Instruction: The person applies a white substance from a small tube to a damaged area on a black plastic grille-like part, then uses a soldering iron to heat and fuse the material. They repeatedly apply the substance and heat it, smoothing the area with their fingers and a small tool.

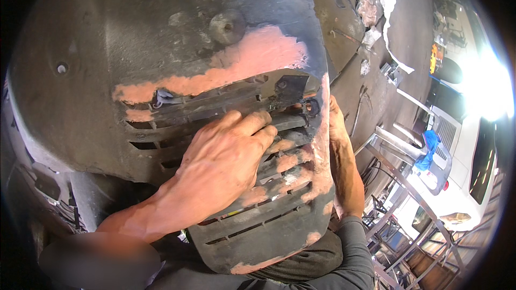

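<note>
Broadly, a large dark-grey moulded plastic panel (156, 59) fills the left and middle, a pink-orange filler band (263, 48) smeared across it above long, narrow dark slats (292, 123) that run crosswise, rising slightly rightward. The bare left hand (228, 147) lies directly over the slats, nearer them than the other, its fingers curled narrow; whether they pinch anything, I cannot tell. Up and right of its fingertips sits a small flat black plate (291, 88). The bare right hand (335, 117) reaches behind the panel's right edge, its grip hidden. Farther right stands a white vehicle (461, 139).
</note>
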{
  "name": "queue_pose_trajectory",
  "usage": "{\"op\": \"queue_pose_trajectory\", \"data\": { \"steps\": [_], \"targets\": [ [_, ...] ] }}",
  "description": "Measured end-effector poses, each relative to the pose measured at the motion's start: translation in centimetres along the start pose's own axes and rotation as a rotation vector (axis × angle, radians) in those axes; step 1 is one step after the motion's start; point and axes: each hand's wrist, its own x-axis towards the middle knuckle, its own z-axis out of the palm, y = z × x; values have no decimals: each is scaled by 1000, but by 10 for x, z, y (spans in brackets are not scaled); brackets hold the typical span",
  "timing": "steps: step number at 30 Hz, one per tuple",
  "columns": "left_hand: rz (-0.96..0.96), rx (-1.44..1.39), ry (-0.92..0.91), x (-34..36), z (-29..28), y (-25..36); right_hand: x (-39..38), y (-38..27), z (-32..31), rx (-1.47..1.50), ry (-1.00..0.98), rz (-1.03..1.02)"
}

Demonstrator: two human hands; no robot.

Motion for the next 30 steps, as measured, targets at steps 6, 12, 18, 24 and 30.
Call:
{"op": "queue_pose_trajectory", "data": {
  "steps": [6,12,18,24,30],
  "targets": [
    [14,-43,-27,-1,-4,-1,5,3,-8,3,-95,-7],
    [-201,-212,-122,6,-14,1,6,-1,-5,-51,-103,-23],
    [-223,-300,-91,7,-9,-5,4,2,-6,10,-98,-52],
    [-205,-255,-94,6,-11,-2,2,-4,2,21,-63,-22],
    [-62,-194,-70,5,-8,-7,5,-1,-4,-30,-110,-51]
  ]
}}
